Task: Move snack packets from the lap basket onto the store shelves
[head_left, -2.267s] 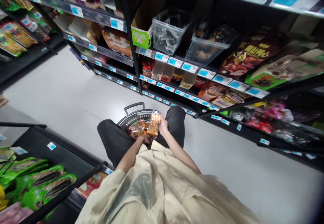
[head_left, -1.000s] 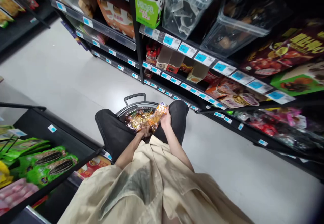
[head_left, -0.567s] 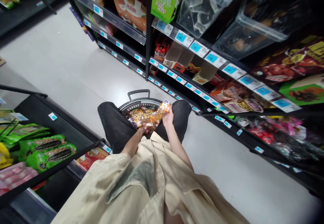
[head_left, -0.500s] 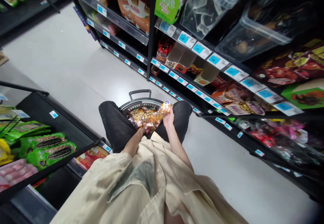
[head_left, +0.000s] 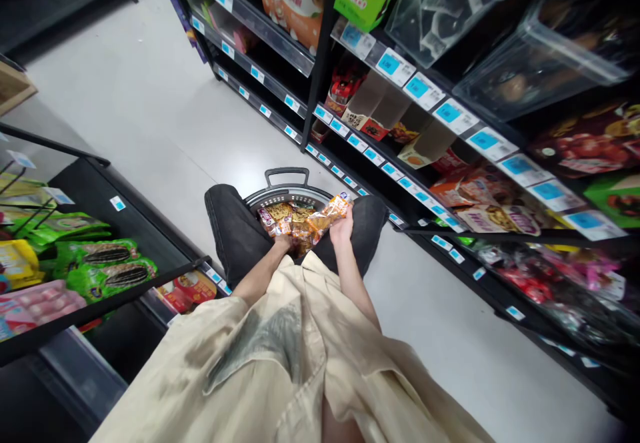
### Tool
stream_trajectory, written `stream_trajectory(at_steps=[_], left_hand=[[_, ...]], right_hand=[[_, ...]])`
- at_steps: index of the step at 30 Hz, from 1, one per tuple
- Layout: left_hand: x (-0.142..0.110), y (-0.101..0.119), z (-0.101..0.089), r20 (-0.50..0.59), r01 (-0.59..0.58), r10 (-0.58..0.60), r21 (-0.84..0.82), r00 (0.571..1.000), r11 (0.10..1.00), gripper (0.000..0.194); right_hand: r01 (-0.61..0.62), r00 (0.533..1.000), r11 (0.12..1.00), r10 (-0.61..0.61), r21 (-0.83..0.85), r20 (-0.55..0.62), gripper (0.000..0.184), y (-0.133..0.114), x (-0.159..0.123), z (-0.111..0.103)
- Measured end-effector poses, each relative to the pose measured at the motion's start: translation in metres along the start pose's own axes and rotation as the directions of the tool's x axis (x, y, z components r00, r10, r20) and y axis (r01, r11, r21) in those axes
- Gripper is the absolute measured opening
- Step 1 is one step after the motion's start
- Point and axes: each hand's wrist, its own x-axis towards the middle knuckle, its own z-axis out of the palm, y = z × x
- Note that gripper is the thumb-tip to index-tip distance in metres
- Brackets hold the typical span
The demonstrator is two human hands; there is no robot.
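Note:
I crouch in a shop aisle with a dark round basket (head_left: 273, 194) on the floor between my knees. My right hand (head_left: 343, 227) is closed on an orange snack packet (head_left: 327, 211) held over the basket. Down at the basket's near side my left hand (head_left: 283, 244) is closed on another clear orange snack packet (head_left: 296, 228). More packets (head_left: 275, 216) lie inside the basket. A beige jacket covers my chest and hides my lower arms in part.
Black shelves (head_left: 400, 129) with blue price tags, snack bags and clear plastic bins (head_left: 450, 3) run along the right. A low shelf (head_left: 95, 263) with green packets stands at the left. Grey floor (head_left: 140, 116) stretches ahead.
My view has tilted and drifted right, so the shelves sit closer. Both hands have stayed over the basket with the packets, the right one shifting slightly outward.

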Motion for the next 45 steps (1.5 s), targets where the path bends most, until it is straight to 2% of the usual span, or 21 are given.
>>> stream_trajectory(at_steps=[3,4,6,7,8,9,10,11,12,15,18,20,22,25,28,30,32,36,39,42,45], left_hand=[[0.007,0.002,-0.012,0.031,0.020,-0.020,-0.014,0.999,1.000,0.027],[0.007,0.003,-0.016,0.017,0.005,-0.003,-0.077,1.000,0.997,0.028],[0.005,0.005,-0.024,-0.039,-0.050,0.038,-0.375,0.999,0.926,0.037],[0.003,0.006,-0.027,-0.060,-0.080,0.056,-0.569,0.997,0.819,0.043],[0.000,0.006,-0.030,-0.068,-0.099,0.073,-0.739,0.995,0.666,0.050],[-0.003,0.006,-0.033,-0.064,-0.103,0.094,-0.856,0.994,0.507,0.056],[-0.005,0.006,-0.036,-0.055,-0.098,0.120,-0.916,0.991,0.390,0.060],[-0.008,0.006,-0.038,-0.053,-0.097,0.144,-0.942,0.988,0.320,0.062],[-0.009,0.005,-0.039,-0.062,-0.106,0.156,-0.951,0.986,0.290,0.061],[-0.011,0.004,-0.039,-0.117,-0.162,0.156,-0.936,0.981,0.313,0.061],[-0.010,0.006,-0.037,-0.203,-0.242,0.138,-0.885,0.969,0.397,0.057],[-0.012,0.010,-0.034,-0.310,-0.333,0.129,-0.818,0.942,0.469,0.048],[-0.016,0.015,-0.032,-0.431,-0.434,0.144,-0.710,0.891,0.554,0.039],[-0.028,0.020,-0.029,-0.583,-0.544,0.220,-0.467,0.782,0.698,0.029],[-0.039,0.022,-0.028,-0.603,-0.594,0.386,-0.187,0.698,0.783,0.027],[-0.043,0.022,-0.028,-0.547,-0.610,0.490,-0.048,0.679,0.791,0.029],[-0.045,0.022,-0.030,-0.497,-0.612,0.545,0.034,0.675,0.790,0.032],[-0.045,0.023,-0.032,-0.466,-0.615,0.579,0.089,0.670,0.783,0.036],[-0.046,0.023,-0.034,-0.463,-0.615,0.594,0.126,0.658,0.779,0.034],[-0.047,0.025,-0.034,-0.522,-0.622,0.584,0.124,0.622,0.773,0.030],[-0.046,0.027,-0.035,-0.679,-0.634,0.469,0.007,0.565,0.773,0.028]], right_hand=[[-0.003,0.998,1.000,0.002,-0.020,-0.063,0.039,0.005,0.002,0.002],[-0.008,0.997,0.999,0.005,-0.037,-0.078,0.037,0.008,0.002,0.003],[-0.014,0.995,0.996,0.006,-0.088,-0.095,0.035,0.014,0.001,0.005],[-0.015,0.995,0.993,0.003,-0.119,-0.098,0.035,0.016,0.000,0.006],[-0.013,0.995,0.989,-0.001,-0.148,-0.097,0.035,0.018,-0.001,0.006],[-0.011,0.996,0.985,-0.006,-0.174,-0.094,0.034,0.019,-0.003,0.007],[-0.011,0.996,0.981,-0.007,-0.193,-0.089,0.034,0.020,-0.004,0.008],[-0.014,0.997,0.979,-0.003,-0.205,-0.083,0.034,0.021,-0.006,0.009],[-0.019,0.997,0.977,0.002,-0.211,-0.077,0.034,0.021,-0.007,0.010],[-0.026,0.997,0.977,0.011,-0.214,-0.072,0.033,0.020,-0.011,0.012],[-0.019,1.000,0.980,0.015,-0.196,-0.024,0.032,0.019,-0.012,0.013],[-0.047,0.998,0.983,0.052,-0.178,0.024,0.033,0.019,-0.012,0.014],[-0.106,0.992,0.979,0.117,-0.176,0.051,0.034,0.018,-0.013,0.014],[-0.164,0.976,0.971,0.186,-0.175,0.116,0.035,0.015,-0.016,0.016],[-0.202,0.945,0.969,0.230,-0.138,0.232,0.033,0.011,-0.022,0.020],[-0.249,0.918,0.962,0.270,-0.110,0.291,0.032,0.008,-0.028,0.025],[-0.285,0.893,0.954,0.298,-0.088,0.338,0.031,0.003,-0.033,0.029],[-0.296,0.860,0.953,0.298,-0.070,0.414,0.031,-0.003,-0.040,0.034],[-0.268,0.857,0.960,0.277,-0.082,0.435,0.030,-0.003,-0.040,0.036],[-0.201,0.883,0.972,0.234,-0.122,0.407,0.027,-0.001,-0.040,0.038],[-0.102,0.918,0.981,0.156,-0.163,0.364,0.026,0.002,-0.040,0.035]])
